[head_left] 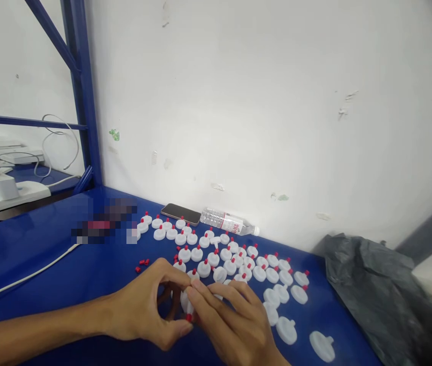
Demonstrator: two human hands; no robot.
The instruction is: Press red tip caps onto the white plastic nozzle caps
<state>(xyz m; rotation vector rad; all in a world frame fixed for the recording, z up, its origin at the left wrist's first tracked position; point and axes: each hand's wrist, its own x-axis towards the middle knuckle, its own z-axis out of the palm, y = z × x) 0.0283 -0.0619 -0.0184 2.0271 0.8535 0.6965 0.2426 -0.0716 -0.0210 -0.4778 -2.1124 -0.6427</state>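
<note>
My left hand (140, 305) curls round a white plastic spout cap (186, 304), fingers and thumb closed at its sides. A small red tip (189, 317) sits at the end of its spout, pointing toward me. My right hand (235, 320) presses its bent fingers against the same cap from the right; the fingers partly hide it. Many similar white caps with red tips (204, 268) stand on the blue table behind the hands. To the right lie caps without red tips (286, 330). Loose red tips (142, 263) lie left of the group.
At the wall lie a phone (181, 213) and a clear water bottle (227, 221). A dark plastic bag (376, 295) covers the table's right side. A white cable (29, 277) crosses the left, near a blurred-out item (103, 221). Behind stands a blue metal frame (82, 91) beside a power strip (29, 192).
</note>
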